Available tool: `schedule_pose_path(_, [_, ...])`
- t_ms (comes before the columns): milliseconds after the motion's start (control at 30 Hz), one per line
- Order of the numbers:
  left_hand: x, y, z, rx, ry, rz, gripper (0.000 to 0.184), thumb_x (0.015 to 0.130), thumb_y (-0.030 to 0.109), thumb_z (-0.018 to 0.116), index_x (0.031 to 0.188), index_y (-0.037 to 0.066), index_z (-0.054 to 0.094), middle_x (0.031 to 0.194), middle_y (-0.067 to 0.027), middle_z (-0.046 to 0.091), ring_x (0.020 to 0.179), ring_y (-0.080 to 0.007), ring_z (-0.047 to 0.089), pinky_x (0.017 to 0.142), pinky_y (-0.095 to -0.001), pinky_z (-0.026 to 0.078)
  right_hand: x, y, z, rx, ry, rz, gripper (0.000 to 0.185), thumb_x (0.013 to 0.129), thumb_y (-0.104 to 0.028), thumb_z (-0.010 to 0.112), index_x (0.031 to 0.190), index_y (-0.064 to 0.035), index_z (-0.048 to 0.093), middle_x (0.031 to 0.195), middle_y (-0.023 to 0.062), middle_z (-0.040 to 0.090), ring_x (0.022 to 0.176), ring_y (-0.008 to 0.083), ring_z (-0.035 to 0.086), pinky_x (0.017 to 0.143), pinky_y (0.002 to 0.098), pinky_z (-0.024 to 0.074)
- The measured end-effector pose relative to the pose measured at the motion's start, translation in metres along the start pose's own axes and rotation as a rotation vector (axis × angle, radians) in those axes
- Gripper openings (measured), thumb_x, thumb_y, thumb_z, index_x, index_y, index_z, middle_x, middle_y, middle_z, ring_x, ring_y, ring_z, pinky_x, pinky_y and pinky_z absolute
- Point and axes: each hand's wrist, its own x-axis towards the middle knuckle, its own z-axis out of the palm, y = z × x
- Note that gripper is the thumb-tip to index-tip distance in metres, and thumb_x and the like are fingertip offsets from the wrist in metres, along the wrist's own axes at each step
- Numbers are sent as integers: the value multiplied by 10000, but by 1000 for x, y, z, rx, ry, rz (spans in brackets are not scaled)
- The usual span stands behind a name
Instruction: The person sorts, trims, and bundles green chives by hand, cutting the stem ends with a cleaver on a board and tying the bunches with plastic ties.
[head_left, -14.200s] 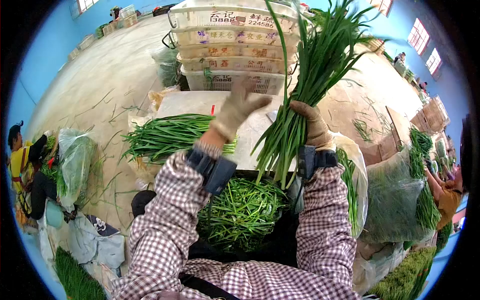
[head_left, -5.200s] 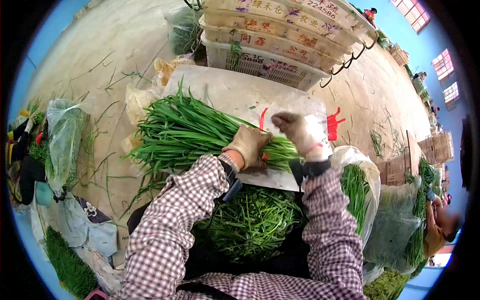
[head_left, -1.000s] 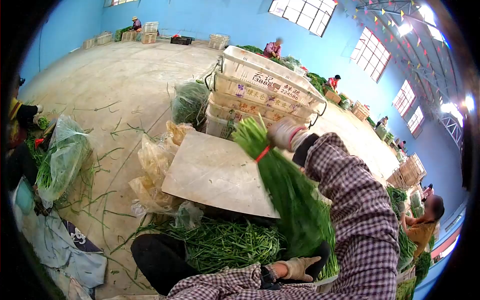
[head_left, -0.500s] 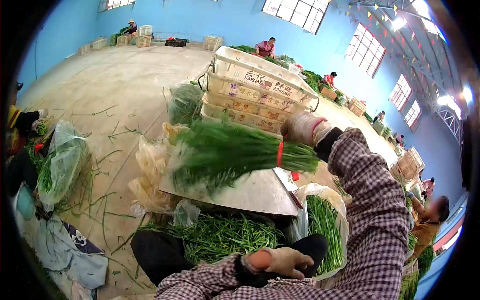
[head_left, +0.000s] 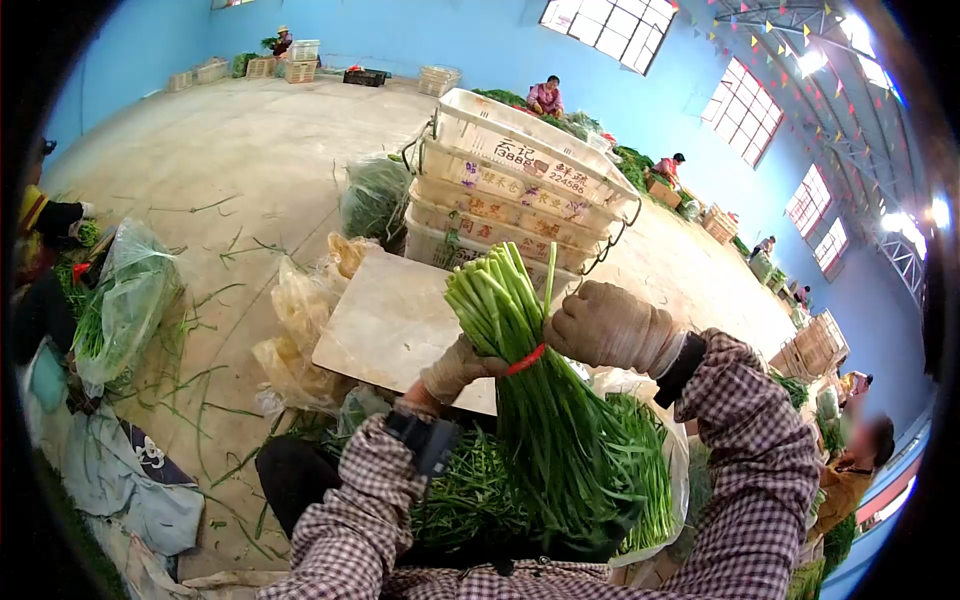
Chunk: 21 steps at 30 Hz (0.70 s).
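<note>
White plastic crates [head_left: 515, 190] stacked beyond pale desk [head_left: 385, 315]. Green trimmings [head_left: 455, 490] heaped on near side. Garlic-chive bunch [head_left: 560, 440] held up off desk, stalk ends up, leaves hanging down. Step, as judged: tied bunch steadied between two hands; next move calls for firm hold at stalks, loose leaves trailing free. Right hand [head_left: 615, 325] curled against bunch's right side; whether gripping, cannot tell. Left hand [head_left: 460, 370] wrapped round left side. Red band [head_left: 525, 360] around stalks, between hands.

Leaves [head_left: 575, 450]: green | stems [head_left: 488, 300]: pale green | band [head_left: 526, 360]: red | gloves [head_left: 615, 325]: beige | sleeves [head_left: 755, 450]: dark-and-white check | crates [head_left: 515, 190]: off-white | wall [head_left: 400, 35]: blue
</note>
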Motion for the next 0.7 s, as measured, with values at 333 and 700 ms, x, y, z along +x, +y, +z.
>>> schedule_pose_path(333, [26, 80, 46, 198, 416, 530, 813, 694, 169, 870, 1355, 38, 415, 1173, -91, 633, 1020, -208, 636, 889, -343, 530, 27, -64, 21, 662, 301, 933, 190, 795, -69, 632, 980, -53, 588, 866, 177, 624, 800, 378, 623, 671, 433, 515])
schedule_pose_path(700, [111, 117, 22, 1975, -378, 123, 948, 633, 524, 814, 1370, 53, 450, 1275, -175, 565, 1152, -313, 575, 977, -394, 477, 112, -99, 155, 2365, 1056, 755, 458, 878, -141, 702, 1300, -35, 558, 1257, 62, 615, 1137, 207, 592, 1003, 359, 472])
